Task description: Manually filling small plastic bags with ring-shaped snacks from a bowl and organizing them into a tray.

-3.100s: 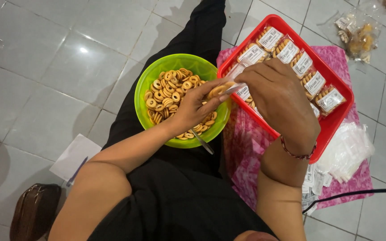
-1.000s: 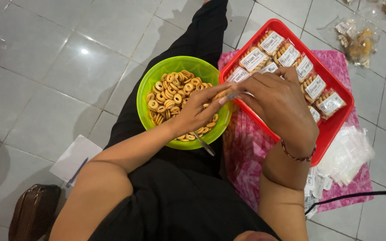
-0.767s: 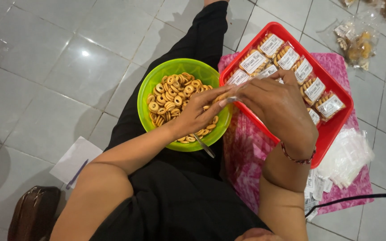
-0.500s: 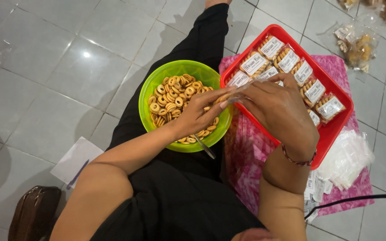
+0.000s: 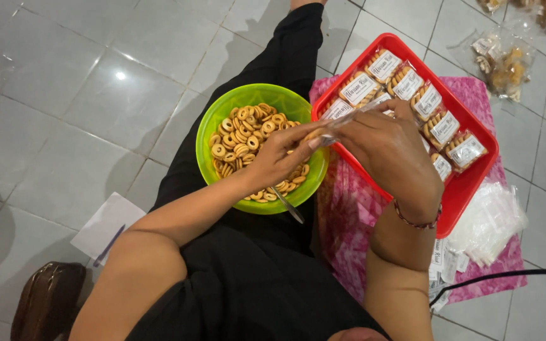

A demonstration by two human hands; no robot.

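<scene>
Head view: hands (image 5: pixel 342 142) still pinch the clear packet (image 5: pixel 342 124), barely shifted since earlier.

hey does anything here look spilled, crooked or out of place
Nothing looks spilled. The ring biscuits stay inside the green bowl, and the filled packets lie in rows in the red tray. Only a spoon handle pokes out over the bowl's near rim, under the left hand.

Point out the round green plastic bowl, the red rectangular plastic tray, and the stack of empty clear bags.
Round green plastic bowl (image 5: pixel 222 104): head view, bare inner wall.
Red rectangular plastic tray (image 5: pixel 469 180): head view, right wall.
Stack of empty clear bags (image 5: pixel 489 221): head view, middle.
</scene>
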